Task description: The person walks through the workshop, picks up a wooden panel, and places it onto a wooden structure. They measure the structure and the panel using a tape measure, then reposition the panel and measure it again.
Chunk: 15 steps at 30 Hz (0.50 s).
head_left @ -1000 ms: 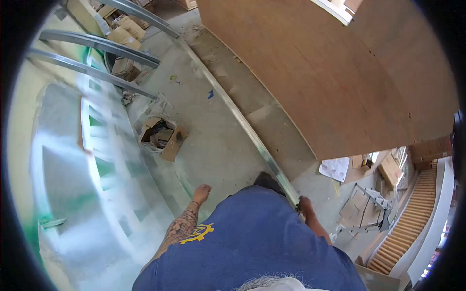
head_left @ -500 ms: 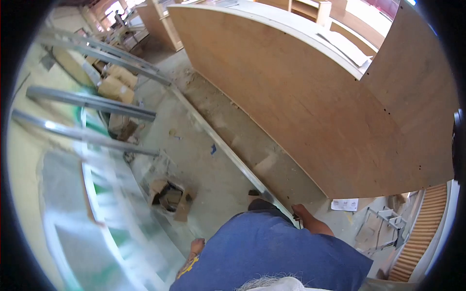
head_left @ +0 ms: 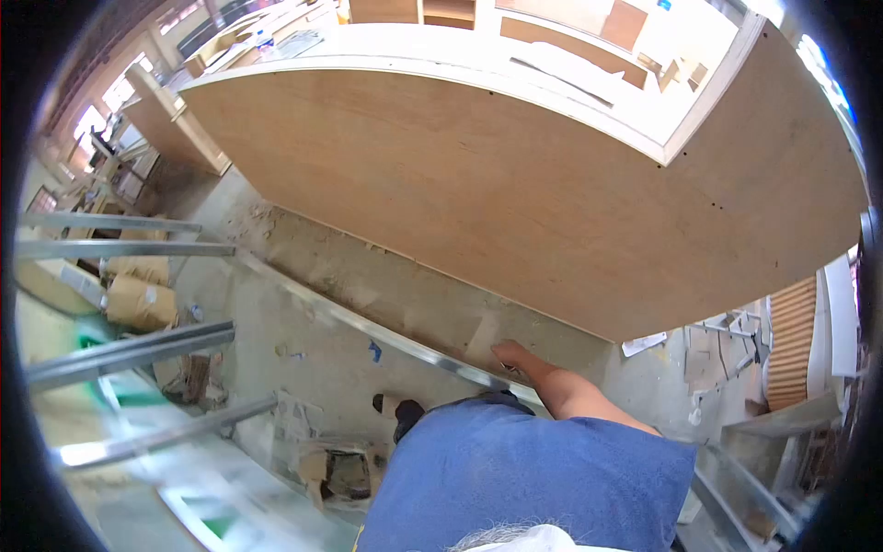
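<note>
My right hand reaches down to the floor side of the long metal channel, close to the near end of that channel. Its fingers are curled closed, and a small dark bit shows under them that I cannot make out. Below, my torso in a blue shirt covers the near end of the channel. My left hand does not show. One dark shoe stands on the floor left of the channel.
A large plywood-faced counter curves across the far side. Several metal studs jut in from the left. An opened cardboard box lies near my feet. Cardboard sacks sit at left, and corrugated brown panelling stands at right.
The view has turned, so the channel lies flatter across it. My right arm has stretched further out, and the hand has moved up and left in view. My left hand has gone out of sight.
</note>
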Available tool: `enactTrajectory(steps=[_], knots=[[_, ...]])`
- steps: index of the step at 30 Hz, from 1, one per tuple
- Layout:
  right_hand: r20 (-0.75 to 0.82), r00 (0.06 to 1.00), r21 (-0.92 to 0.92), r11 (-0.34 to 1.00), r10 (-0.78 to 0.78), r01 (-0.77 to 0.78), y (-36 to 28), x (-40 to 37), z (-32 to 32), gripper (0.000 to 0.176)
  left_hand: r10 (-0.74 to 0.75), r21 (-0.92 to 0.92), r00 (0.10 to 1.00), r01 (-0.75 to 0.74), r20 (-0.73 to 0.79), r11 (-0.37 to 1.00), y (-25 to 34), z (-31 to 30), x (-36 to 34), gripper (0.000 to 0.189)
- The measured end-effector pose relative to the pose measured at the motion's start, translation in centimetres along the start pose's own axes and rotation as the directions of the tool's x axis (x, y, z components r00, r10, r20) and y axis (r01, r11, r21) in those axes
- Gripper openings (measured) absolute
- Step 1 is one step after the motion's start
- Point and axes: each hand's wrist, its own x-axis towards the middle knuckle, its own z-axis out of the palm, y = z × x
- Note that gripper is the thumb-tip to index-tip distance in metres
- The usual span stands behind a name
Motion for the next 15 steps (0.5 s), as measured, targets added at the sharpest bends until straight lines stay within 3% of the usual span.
enactTrajectory(steps=[2, 5, 6, 7, 8, 11, 13, 15], knots=[[-0.008, 1.0, -0.04, 0.999, 0.008, -0.008, -3.4, 1.5, -1.7, 0.031, 0.025, 0.038, 0.999, -0.025, 0.022, 0.999, -1.3, -3.4, 3.9, 0.022], [0.14, 0.981, -0.139, 0.983, 0.136, -0.117, -10.9, 0.9, -7.1, 0.03, 0.088, 0.15, 0.995, -0.094, 0.045, 0.984, -3.5, -9.3, 9.5, 0.023], [0.255, 0.883, 0.165, 0.882, 0.394, -0.441, -13.7, 0.8, -8.0, 0.034, 0.131, 0.222, 0.99, -0.141, 0.057, 0.965, -4.4, -11.4, 11.3, 0.023], [0.435, 0.712, 0.402, 0.588, 0.551, -0.702, -16.0, 1.2, -8.4, 0.038, 0.194, 0.325, 0.979, -0.205, 0.069, 0.923, -5.3, -13.5, 13.1, 0.023], [0.433, 0.705, 0.406, 0.577, 0.561, -0.709, -17.9, 1.8, -8.4, 0.038, 0.266, 0.44, 0.96, -0.277, 0.088, 0.854, -6.1, -15.6, 15.0, 0.023], [0.367, 0.811, 0.33, 0.751, 0.456, -0.572, -22.1, 3.8, -6.9, 0.047, 0.407, 0.598, 0.912, -0.358, 0.058, 0.717, -8.7, -22.0, 21.1, 0.024], [0.5, 0.596, 0.345, 0.487, 0.628, -0.803, -24.4, 7.1, -5.9, 0.049, 0.262, 0.165, 0.962, -0.247, -0.076, 0.955, -9.0, -26.6, 26.8, 0.022], [0.511, 0.624, 0.34, 0.528, 0.592, -0.778, -24.0, 10.0, -2.5, 0.048, 0.097, -0.243, 0.983, -0.133, -0.155, 0.961, -8.1, -30.5, 31.8, 0.021]])
